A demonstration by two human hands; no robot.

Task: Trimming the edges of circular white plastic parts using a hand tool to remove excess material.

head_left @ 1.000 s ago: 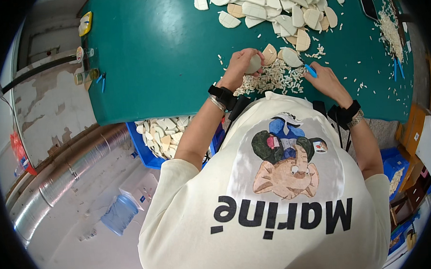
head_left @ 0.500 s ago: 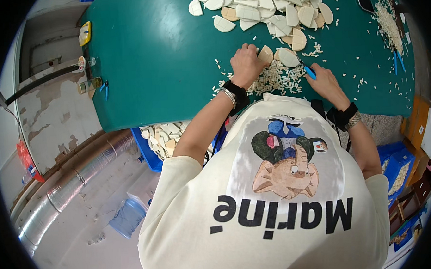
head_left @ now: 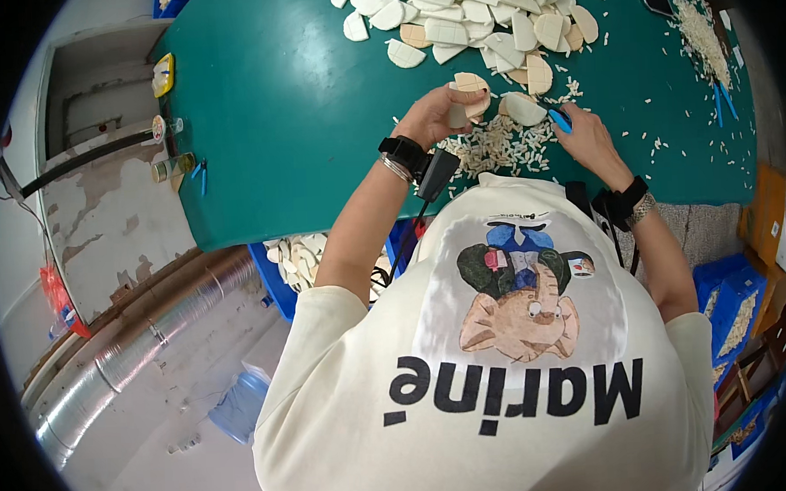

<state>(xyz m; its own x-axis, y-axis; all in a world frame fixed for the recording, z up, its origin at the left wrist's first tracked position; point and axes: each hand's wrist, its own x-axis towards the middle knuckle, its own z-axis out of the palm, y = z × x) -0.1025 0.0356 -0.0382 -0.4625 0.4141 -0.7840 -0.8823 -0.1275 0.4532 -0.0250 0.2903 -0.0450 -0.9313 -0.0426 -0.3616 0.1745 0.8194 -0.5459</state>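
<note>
Head view: single fisheye, worn on my head, facing down; my cream, printed fabric shirt (head_left: 485,347) nearest, broad, green-topped desk (head_left: 291,118) beyond.

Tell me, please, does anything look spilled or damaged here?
Small pale pieces lie loose on the green table near the right hand, with some scattered farther right, looking spilled, though this may be normal. At left, the white panel looks damaged: its coating is patchy.

Black lettering (head_left: 491,392) across cream shirt (head_left: 349,449)
</note>
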